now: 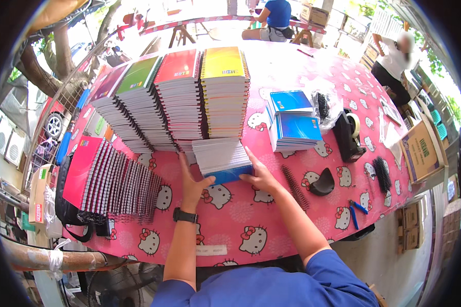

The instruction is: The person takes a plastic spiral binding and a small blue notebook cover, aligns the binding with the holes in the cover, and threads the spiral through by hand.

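Note:
Between my two hands stands a block of blue-covered notebooks [223, 157], white page edges up and a blue cover facing me. My left hand [192, 185] presses on its left side, thumb on the near corner. From the right, my right hand [261, 176] grips the other side, its thumb at the cover's near edge. Just behind the block rise tall stacks of spiral notebooks with yellow [223, 64], red [176, 66], green [139, 74] and purple [110, 82] covers. To the left, a row of pink-covered spiral notebooks [82, 169] leans over.
On the pink patterned tablecloth [287, 230] lie blue notebooks [297, 128], a black tape dispenser [348, 138], loose spiral coils [294, 187], a black cup-shaped piece [322, 182], a brush [381, 175] and blue-handled pliers [358, 210]. A cardboard box [421, 148] stands right; two people are farther off.

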